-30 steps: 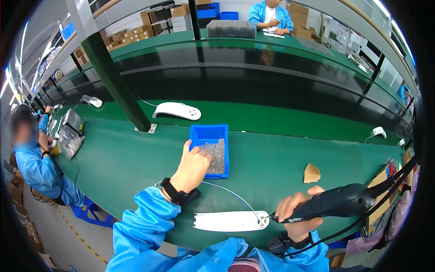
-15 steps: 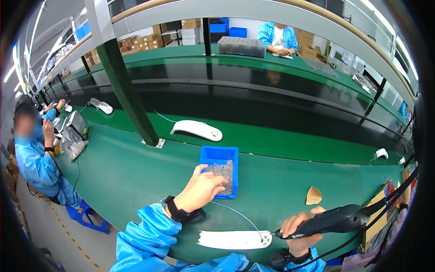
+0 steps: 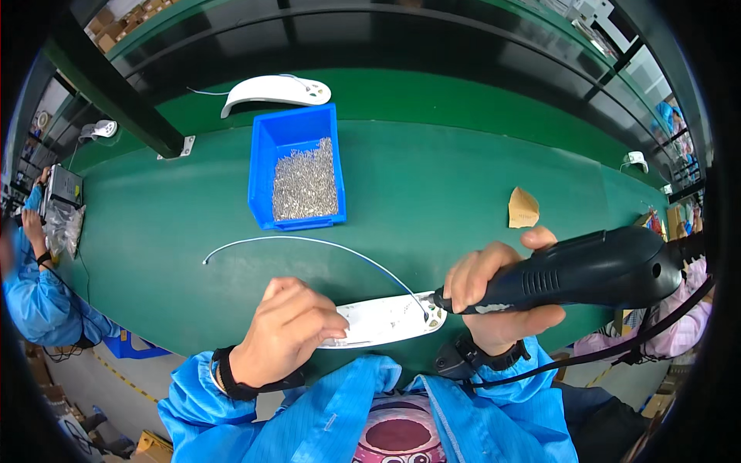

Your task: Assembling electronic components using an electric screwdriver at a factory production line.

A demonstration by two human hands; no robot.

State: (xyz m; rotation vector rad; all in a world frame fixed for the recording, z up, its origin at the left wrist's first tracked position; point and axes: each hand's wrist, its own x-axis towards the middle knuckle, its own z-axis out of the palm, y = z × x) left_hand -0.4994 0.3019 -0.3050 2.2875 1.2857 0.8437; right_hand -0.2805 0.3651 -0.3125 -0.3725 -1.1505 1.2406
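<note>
My right hand (image 3: 494,297) is wrapped round a black electric screwdriver (image 3: 575,270), its tip pointing left at the rounded right end of a white curved plastic part (image 3: 386,319). That part lies on the green bench in front of me. From a hole near its right end a thin pale-blue cable (image 3: 340,245) arcs away to the left. At the part's left end my left hand (image 3: 289,328) is closed, fingertips pinched together over the plastic; what they hold, if anything, is hidden. Beyond it stands a blue bin (image 3: 260,174) with many small silver screws (image 3: 307,183).
A second white part (image 3: 274,90) with a cable lies behind the bin. A torn brown paper piece (image 3: 522,208) lies to the right. A dark green post (image 3: 116,85) rises at the left. The screwdriver's black cord (image 3: 617,343) trails right. A co-worker's blue sleeve (image 3: 46,305) is at far left.
My left hand has moved from the screw bin back to the left end of the white part. My view has tilted downward. The screwdriver remains in my right hand at the part's right end.
</note>
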